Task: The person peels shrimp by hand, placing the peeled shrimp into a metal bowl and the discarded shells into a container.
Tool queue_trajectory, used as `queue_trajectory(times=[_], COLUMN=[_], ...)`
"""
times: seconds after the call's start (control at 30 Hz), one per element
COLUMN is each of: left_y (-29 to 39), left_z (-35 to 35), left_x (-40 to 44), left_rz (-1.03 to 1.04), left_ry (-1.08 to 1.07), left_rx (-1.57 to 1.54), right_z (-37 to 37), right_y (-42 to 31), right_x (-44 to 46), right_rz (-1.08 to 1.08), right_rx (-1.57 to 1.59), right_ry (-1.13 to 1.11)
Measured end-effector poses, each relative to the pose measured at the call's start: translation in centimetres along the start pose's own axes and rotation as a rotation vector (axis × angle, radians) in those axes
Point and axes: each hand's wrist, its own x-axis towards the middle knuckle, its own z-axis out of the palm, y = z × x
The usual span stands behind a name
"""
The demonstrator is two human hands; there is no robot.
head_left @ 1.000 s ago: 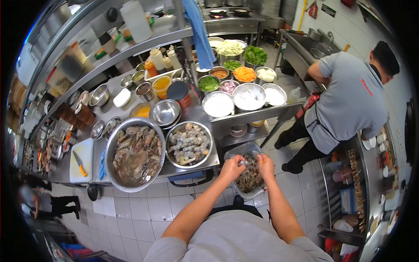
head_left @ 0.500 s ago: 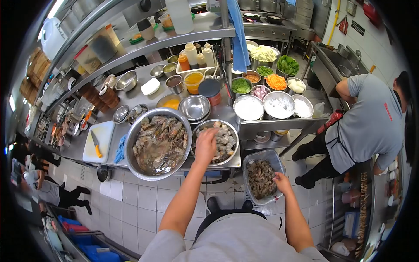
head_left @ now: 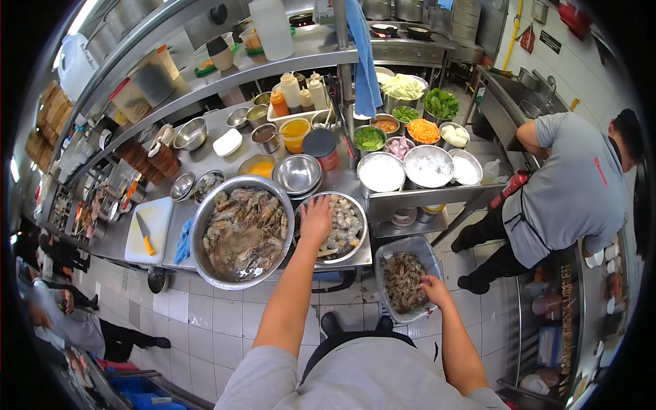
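My left hand lies with fingers apart over the left side of a metal bowl, touching or just above the peeled shrimp in it. Left of it, a larger metal bowl holds unpeeled shrimp in cloudy liquid. Low on the right, my right hand is at the right side of a grey plastic bin of shrimp heads and shells. Its fingers are curled together; whatever they hold, if anything, is too small to make out.
A knife lies on a white cutting board, beside a blue cloth. Stacked metal bowls stand behind the shrimp. Bowls of white powder and vegetables are at the right. A co-worker bends nearby.
My left hand has shifted left across the peeled-shrimp bowl, and its fingers have spread. The right hand stays at the bin, slightly lower. The person at far left has moved.
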Motion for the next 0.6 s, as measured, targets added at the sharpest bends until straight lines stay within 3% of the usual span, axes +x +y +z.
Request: queue_trajectory(times=[0.3, 0.6], left_y=[2.1, -0.5], left_z=[-2.5, -1.9], left_x=[-5.7, -10.2], left_rz=[0.072, -0.186], left_ry=[-0.014, 0.066], left_rx=[-0.060, -0.068], right_z=[-1.6, -0.5], right_y=[-0.7, -2.2], right_x=[-3.8, -3.1], right_rz=[0.148, 0.192], right_rx=[0.192, 0.220], right_ry=[-0.015, -0.075])
